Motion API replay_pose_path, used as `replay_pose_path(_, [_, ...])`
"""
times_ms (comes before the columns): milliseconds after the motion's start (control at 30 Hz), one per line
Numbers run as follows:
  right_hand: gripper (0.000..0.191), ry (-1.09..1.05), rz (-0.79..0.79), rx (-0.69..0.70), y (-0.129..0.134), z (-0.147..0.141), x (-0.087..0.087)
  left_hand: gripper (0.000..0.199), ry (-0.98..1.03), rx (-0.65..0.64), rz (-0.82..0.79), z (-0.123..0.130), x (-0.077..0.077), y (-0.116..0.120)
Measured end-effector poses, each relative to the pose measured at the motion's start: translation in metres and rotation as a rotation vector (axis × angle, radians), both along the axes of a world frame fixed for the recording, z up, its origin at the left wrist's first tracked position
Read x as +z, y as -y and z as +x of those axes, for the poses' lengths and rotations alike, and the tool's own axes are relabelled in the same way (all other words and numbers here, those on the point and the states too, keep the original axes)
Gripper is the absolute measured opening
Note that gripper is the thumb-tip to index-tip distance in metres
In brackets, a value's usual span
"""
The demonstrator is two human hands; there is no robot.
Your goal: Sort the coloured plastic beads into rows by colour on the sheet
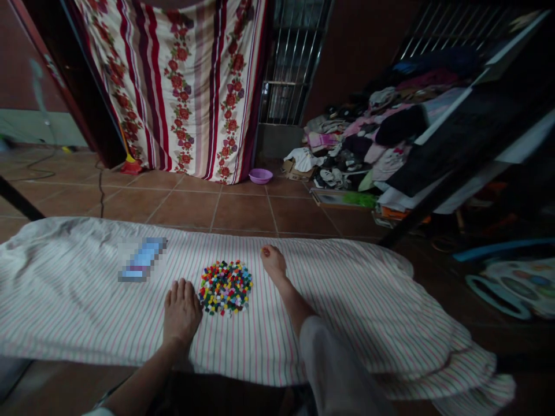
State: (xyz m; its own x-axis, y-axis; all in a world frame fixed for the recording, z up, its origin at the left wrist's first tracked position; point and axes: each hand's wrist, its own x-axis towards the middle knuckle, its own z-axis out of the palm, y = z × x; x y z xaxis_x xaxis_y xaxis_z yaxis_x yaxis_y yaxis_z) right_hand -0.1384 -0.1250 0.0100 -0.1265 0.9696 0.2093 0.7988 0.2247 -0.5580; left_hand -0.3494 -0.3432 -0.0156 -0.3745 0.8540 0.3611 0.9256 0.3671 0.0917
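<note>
A round spread of small multicoloured cubes, possibly beads or blocks, lies on a striped cloth. Flat on the cloth at the left edge of the cubes rests my left hand, palm down with its fingers stretched forward and nothing in it. Beyond the right side of the cubes, my right hand is closed, thumb and fingers pressed together at the far part of the cloth. What it holds, if anything, is too small and hidden to make out.
A blurred-out phone-like rectangle lies left of the cubes. Past the cloth, a tiled floor carries a purple basin and a red dustpan. A striped floral curtain hangs behind. Heaped clothes fill the right side.
</note>
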Motion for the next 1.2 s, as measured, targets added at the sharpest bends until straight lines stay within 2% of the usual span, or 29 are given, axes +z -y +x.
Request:
replay_pose_path(167, [0.021, 0.122, -0.037, -0.015, 0.002, -0.017, 0.005, 0.045, 0.001, -0.005, 0.009, 0.001, 0.001, 0.0])
replay_pose_path(433, [0.022, 0.214, -0.043, -0.002, 0.006, -0.016, -0.012, 0.045, 0.036, 0.0, 0.008, 0.002, 0.004, 0.0])
replay_pose_path(800, [0.024, 0.13, -0.079, -0.011, 0.002, -0.014, -0.014, 0.046, 0.089, -0.003, 0.005, 0.003, 0.007, 0.0])
replay_pose_path(1000, [0.029, -0.016, -0.052, -0.032, 0.005, -0.008, -0.017, 0.045, 0.072, -0.004, -0.001, 0.004, 0.008, 0.0])
replay_pose_path(1100, [0.028, -0.025, 0.013, 0.031, 0.009, -0.014, -0.013, 0.045, 0.038, 0.009, -0.018, 0.004, 0.006, 0.0])
replay_pose_path(1200, [0.027, 0.038, 0.03, 0.226, 0.013, -0.031, -0.004, 0.046, -0.007, 0.032, -0.044, 0.003, 0.002, -0.001])
